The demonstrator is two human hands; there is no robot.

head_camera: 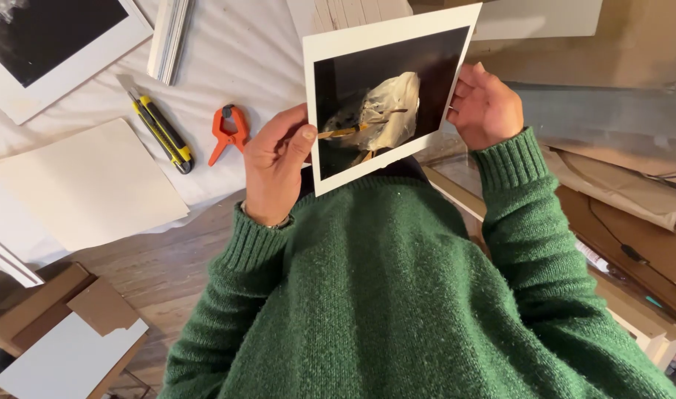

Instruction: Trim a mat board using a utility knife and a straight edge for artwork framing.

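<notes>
left hand fingers pinching photo print edge | right hand fingers curled on opposite edge | orange clamp beside left fingers

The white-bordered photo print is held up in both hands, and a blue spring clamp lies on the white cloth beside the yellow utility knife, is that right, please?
Not quite: the spring clamp is orange, not blue, as the head view shows. Otherwise yes: both hands, left and right, hold the white-bordered photo print, and the clamp lies beside the yellow utility knife.

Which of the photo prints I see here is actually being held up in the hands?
The white-bordered print showing a pale object on black, gripped by both hands. The other dark print lies flat at the top-left corner.
</notes>
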